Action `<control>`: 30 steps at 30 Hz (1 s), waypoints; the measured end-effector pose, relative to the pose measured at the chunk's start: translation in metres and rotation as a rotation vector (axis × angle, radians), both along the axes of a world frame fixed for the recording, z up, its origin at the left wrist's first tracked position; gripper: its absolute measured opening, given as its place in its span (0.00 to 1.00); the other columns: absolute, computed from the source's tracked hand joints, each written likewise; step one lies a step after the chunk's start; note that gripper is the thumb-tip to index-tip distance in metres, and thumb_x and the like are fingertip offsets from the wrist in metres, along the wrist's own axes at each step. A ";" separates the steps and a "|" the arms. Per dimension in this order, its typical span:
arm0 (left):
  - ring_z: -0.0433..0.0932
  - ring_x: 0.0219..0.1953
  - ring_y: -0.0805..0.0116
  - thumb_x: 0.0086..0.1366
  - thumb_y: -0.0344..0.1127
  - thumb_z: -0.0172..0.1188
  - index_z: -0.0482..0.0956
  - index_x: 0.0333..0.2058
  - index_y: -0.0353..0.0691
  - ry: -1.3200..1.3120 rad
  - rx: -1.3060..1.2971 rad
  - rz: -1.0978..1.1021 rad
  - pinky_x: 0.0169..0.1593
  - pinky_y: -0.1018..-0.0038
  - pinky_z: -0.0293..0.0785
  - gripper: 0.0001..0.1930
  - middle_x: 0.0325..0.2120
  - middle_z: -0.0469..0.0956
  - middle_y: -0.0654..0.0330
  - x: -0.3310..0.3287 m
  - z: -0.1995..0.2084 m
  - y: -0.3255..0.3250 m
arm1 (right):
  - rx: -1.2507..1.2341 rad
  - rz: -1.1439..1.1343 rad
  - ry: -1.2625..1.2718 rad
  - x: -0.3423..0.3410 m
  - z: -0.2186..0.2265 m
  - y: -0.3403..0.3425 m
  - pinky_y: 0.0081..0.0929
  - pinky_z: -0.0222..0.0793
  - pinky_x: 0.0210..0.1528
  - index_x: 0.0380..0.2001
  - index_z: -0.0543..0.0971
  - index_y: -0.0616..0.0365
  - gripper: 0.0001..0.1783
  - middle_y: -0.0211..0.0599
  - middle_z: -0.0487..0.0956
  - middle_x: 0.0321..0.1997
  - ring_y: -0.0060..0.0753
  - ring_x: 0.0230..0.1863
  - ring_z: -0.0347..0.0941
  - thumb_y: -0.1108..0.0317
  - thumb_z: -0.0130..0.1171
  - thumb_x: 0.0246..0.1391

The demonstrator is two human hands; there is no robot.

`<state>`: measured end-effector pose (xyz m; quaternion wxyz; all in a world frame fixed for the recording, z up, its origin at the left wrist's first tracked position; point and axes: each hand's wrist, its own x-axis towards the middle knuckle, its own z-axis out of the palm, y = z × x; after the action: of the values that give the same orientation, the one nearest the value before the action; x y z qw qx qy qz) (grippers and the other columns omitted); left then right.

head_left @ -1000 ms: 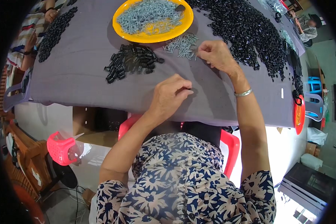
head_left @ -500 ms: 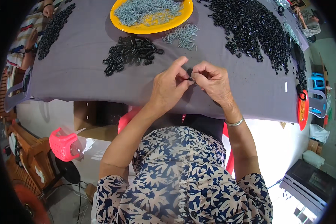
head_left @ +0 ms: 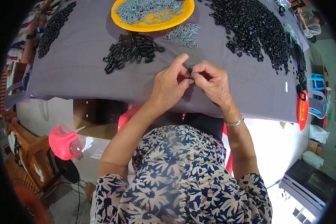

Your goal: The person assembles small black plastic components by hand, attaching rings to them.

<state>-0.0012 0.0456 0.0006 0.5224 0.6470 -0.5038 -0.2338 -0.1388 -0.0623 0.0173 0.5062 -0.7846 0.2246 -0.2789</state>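
1. A table draped in a grey cloth [head_left: 82, 71] carries everything; its near edge runs just in front of the person's hands.
2. A broad heap of small black plastic parts [head_left: 254, 26] spreads toward the far right corner.
3. A yellow round tray [head_left: 188, 9] at the far edge holds a pile of grey metal screws [head_left: 145, 7].
4. A smaller pile of black parts [head_left: 132, 52] lies left of centre, just in front of the tray.
5. A loose cluster of screws [head_left: 183, 33] lies on the cloth beside that pile.
6. The left hand [head_left: 170, 87] and right hand [head_left: 212, 82] meet near the middle of the near edge, fingertips pressed together.
7. Both hands pinch one small black part [head_left: 190, 77], held just above the cloth between the fingertips; its exact form is too small to tell.
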 end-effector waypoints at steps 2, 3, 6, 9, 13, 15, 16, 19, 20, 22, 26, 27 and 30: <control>0.83 0.34 0.61 0.53 0.21 0.63 0.68 0.60 0.38 0.002 0.004 -0.002 0.40 0.68 0.80 0.33 0.32 0.81 0.56 0.000 0.000 0.000 | 0.083 -0.010 -0.042 0.000 -0.004 0.000 0.13 0.67 0.30 0.30 0.79 0.62 0.04 0.22 0.76 0.28 0.10 0.30 0.69 0.81 0.59 0.54; 0.83 0.34 0.61 0.53 0.20 0.63 0.68 0.60 0.38 0.005 0.008 -0.004 0.40 0.68 0.80 0.33 0.32 0.81 0.56 0.000 0.000 -0.001 | 0.083 -0.010 -0.041 -0.001 -0.002 0.000 0.13 0.67 0.30 0.30 0.79 0.62 0.04 0.22 0.76 0.28 0.10 0.30 0.69 0.81 0.59 0.54; 0.83 0.33 0.62 0.53 0.20 0.63 0.68 0.60 0.38 0.014 0.006 -0.008 0.40 0.68 0.80 0.33 0.31 0.81 0.56 0.000 0.000 0.000 | 0.165 -0.002 -0.016 -0.001 0.000 0.000 0.12 0.66 0.29 0.30 0.79 0.61 0.04 0.19 0.76 0.28 0.08 0.29 0.69 0.81 0.59 0.55; 0.83 0.32 0.63 0.53 0.21 0.63 0.68 0.59 0.37 0.018 0.000 -0.006 0.39 0.68 0.80 0.32 0.31 0.81 0.57 -0.001 -0.001 -0.001 | 0.121 -0.010 -0.025 -0.001 -0.004 -0.001 0.12 0.65 0.28 0.30 0.79 0.60 0.03 0.18 0.76 0.27 0.07 0.27 0.68 0.79 0.59 0.56; 0.83 0.32 0.63 0.54 0.21 0.63 0.69 0.59 0.37 0.029 0.003 -0.002 0.39 0.68 0.79 0.32 0.30 0.81 0.57 -0.001 0.001 0.000 | 0.193 -0.015 0.014 -0.001 0.005 0.001 0.13 0.68 0.30 0.30 0.79 0.62 0.02 0.21 0.77 0.27 0.09 0.29 0.71 0.79 0.59 0.56; 0.83 0.32 0.63 0.54 0.21 0.63 0.69 0.59 0.37 0.024 -0.010 0.002 0.39 0.69 0.79 0.32 0.30 0.81 0.57 -0.001 0.000 0.000 | 0.243 -0.015 0.042 -0.001 0.005 0.001 0.14 0.72 0.33 0.31 0.79 0.64 0.01 0.25 0.79 0.29 0.11 0.31 0.74 0.79 0.59 0.56; 0.83 0.32 0.63 0.54 0.21 0.63 0.69 0.59 0.37 0.025 -0.011 0.000 0.39 0.69 0.79 0.32 0.30 0.81 0.57 -0.001 0.001 0.000 | 0.245 -0.011 0.030 -0.002 0.003 -0.001 0.14 0.72 0.34 0.31 0.79 0.64 0.01 0.25 0.79 0.28 0.11 0.31 0.74 0.79 0.59 0.56; 0.83 0.32 0.63 0.54 0.21 0.64 0.68 0.59 0.37 -0.006 0.006 0.003 0.39 0.69 0.79 0.32 0.30 0.81 0.57 -0.002 0.001 -0.001 | 0.229 -0.014 0.042 -0.003 0.005 -0.001 0.15 0.73 0.34 0.30 0.79 0.64 0.02 0.24 0.79 0.28 0.11 0.31 0.74 0.79 0.58 0.56; 0.83 0.32 0.63 0.54 0.21 0.64 0.68 0.59 0.37 0.002 0.004 0.002 0.39 0.69 0.79 0.32 0.30 0.81 0.57 -0.002 0.000 -0.001 | 0.211 -0.020 0.065 -0.003 0.006 0.000 0.15 0.73 0.34 0.30 0.79 0.64 0.02 0.24 0.78 0.28 0.11 0.31 0.74 0.79 0.58 0.56; 0.83 0.32 0.63 0.54 0.21 0.64 0.68 0.59 0.37 0.011 0.003 0.003 0.39 0.68 0.79 0.32 0.30 0.81 0.57 -0.001 0.000 0.000 | 0.205 -0.013 0.041 -0.001 0.003 0.000 0.14 0.73 0.34 0.30 0.79 0.64 0.02 0.24 0.78 0.29 0.11 0.31 0.74 0.79 0.58 0.56; 0.83 0.32 0.63 0.54 0.21 0.64 0.68 0.60 0.37 0.027 -0.007 -0.008 0.39 0.68 0.79 0.32 0.30 0.81 0.57 -0.001 0.000 0.000 | 0.118 -0.025 -0.050 0.001 -0.008 0.000 0.15 0.67 0.28 0.30 0.78 0.61 0.03 0.20 0.76 0.28 0.11 0.26 0.68 0.80 0.59 0.56; 0.83 0.32 0.62 0.54 0.21 0.64 0.68 0.60 0.37 0.034 -0.013 -0.011 0.39 0.68 0.79 0.33 0.30 0.81 0.56 -0.002 0.000 -0.001 | 0.117 -0.027 -0.050 0.000 -0.007 0.000 0.15 0.67 0.28 0.30 0.78 0.61 0.03 0.20 0.76 0.28 0.11 0.26 0.68 0.80 0.59 0.56; 0.82 0.33 0.59 0.53 0.21 0.64 0.68 0.60 0.38 -0.006 -0.007 0.001 0.39 0.66 0.78 0.33 0.31 0.80 0.55 -0.001 0.000 0.001 | -0.189 -0.020 0.019 -0.001 -0.002 0.002 0.18 0.67 0.27 0.30 0.77 0.61 0.04 0.24 0.75 0.26 0.13 0.24 0.68 0.82 0.59 0.52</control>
<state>-0.0024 0.0461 0.0008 0.5233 0.6460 -0.5060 -0.2298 -0.1395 -0.0598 0.0152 0.4250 -0.8291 0.2099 -0.2967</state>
